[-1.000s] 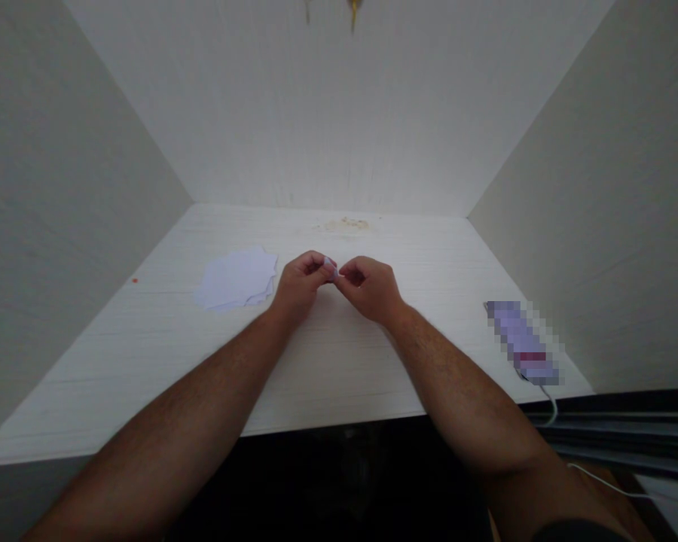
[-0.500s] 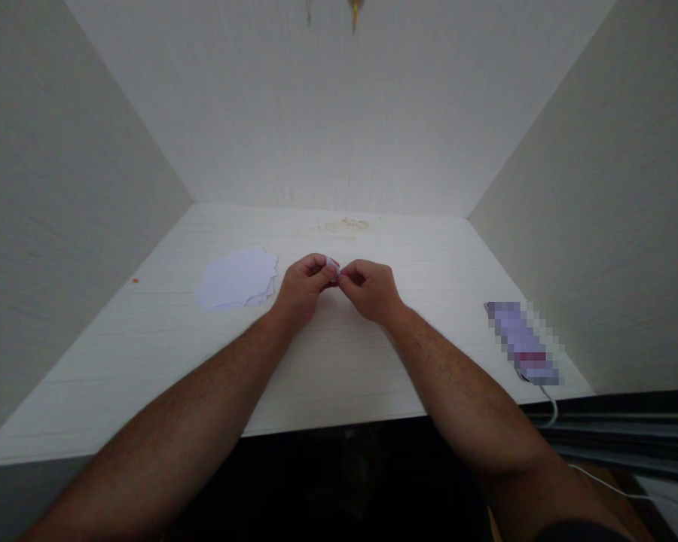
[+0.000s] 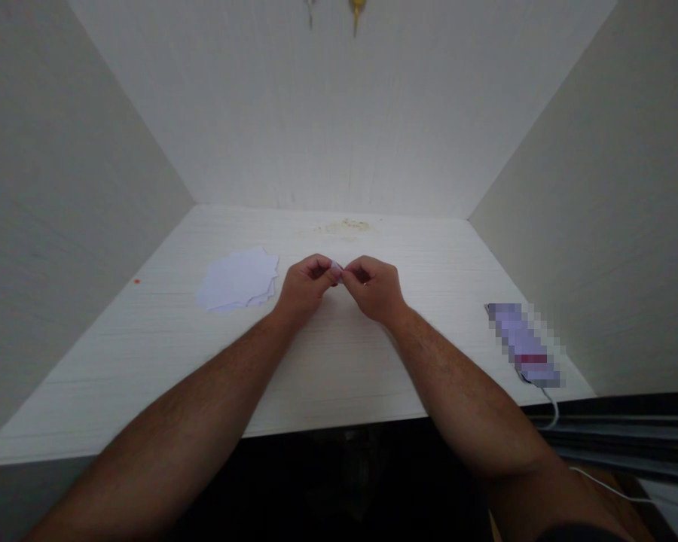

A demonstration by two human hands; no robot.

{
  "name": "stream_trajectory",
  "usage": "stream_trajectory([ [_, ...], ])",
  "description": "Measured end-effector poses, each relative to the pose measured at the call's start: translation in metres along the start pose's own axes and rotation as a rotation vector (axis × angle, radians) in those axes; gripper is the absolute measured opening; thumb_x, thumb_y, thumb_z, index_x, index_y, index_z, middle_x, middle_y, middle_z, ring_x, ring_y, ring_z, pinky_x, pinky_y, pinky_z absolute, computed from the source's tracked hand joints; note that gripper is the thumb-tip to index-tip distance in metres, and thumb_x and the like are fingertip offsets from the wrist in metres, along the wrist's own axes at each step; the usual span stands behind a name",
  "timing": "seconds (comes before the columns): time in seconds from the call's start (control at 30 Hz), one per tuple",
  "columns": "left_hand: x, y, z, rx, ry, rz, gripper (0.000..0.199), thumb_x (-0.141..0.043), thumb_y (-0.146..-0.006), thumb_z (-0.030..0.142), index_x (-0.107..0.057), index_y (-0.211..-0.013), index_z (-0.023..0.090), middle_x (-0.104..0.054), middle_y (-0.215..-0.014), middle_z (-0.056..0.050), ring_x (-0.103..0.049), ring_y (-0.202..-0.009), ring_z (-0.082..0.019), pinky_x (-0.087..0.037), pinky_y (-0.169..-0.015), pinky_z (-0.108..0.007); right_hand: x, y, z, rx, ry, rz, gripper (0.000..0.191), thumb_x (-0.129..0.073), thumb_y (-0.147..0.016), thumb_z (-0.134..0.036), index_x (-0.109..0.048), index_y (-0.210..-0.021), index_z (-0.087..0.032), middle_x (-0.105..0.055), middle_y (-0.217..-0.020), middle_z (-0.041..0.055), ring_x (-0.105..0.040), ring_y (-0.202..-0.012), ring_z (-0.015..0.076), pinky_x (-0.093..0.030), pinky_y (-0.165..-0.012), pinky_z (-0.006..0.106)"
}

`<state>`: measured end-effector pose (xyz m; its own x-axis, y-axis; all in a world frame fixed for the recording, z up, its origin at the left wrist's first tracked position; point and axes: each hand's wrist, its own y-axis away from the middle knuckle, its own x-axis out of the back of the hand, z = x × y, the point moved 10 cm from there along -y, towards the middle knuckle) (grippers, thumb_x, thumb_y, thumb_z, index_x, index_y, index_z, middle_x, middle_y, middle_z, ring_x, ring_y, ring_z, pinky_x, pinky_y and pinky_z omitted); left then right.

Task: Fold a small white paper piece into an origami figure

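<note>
Above the middle of the white table (image 3: 339,361), my left hand (image 3: 305,286) pinches a small folded piece of pale paper (image 3: 335,266) between thumb and fingers. My right hand (image 3: 374,286) meets it from the right, its thumb and forefinger closed on the paper's right edge. Most of the piece is covered by my fingertips. To the left of my left hand lies a loose stack of white paper sheets (image 3: 237,278), its edges uneven.
A blurred-out phone-like device (image 3: 520,342) with a white cable (image 3: 554,410) lies at the right. A small orange bit (image 3: 136,281) is near the left wall. Brownish marks (image 3: 355,224) show at the back. Walls enclose three sides.
My right hand has shifted very slightly to the right, and the fingertips have moved a little around the small paper. The stack lies as before.
</note>
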<state>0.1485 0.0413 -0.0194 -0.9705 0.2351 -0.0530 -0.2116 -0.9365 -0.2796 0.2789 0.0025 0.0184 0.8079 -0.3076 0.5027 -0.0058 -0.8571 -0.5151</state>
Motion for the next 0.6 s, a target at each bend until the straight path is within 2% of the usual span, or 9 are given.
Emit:
stream_trajectory([
  [0.27, -0.0019, -0.0012, 0.0101, -0.044, -0.098, -0.035, 0.020, -0.074, -0.073, 0.034, -0.064, -0.072, 0.017, -0.066, -0.069, -0.001, -0.059, -0.065, -0.011, -0.049, -0.068, -0.027, 0.0029, -0.0004, -0.0049, 0.071, 0.066, 0.015, 0.016, -0.059, -0.081, -0.026, -0.061, -0.067, -0.019, -0.060, -0.063, -0.0013, -0.050, -0.059, 0.0101, -0.038, -0.058, 0.025],
  [0.6, 0.0014, -0.0013, 0.0043, -0.033, -0.113, -0.018, 0.017, -0.074, -0.071, 0.031, -0.065, -0.071, 0.018, -0.067, -0.069, 0.000, -0.060, -0.065, -0.012, -0.048, -0.066, -0.027, 0.0019, 0.0005, -0.0053, 0.077, 0.066, 0.008, 0.017, -0.057, -0.081, -0.027, -0.059, -0.066, -0.019, -0.059, -0.063, -0.0012, -0.049, -0.058, 0.0105, -0.037, -0.058, 0.025],
])
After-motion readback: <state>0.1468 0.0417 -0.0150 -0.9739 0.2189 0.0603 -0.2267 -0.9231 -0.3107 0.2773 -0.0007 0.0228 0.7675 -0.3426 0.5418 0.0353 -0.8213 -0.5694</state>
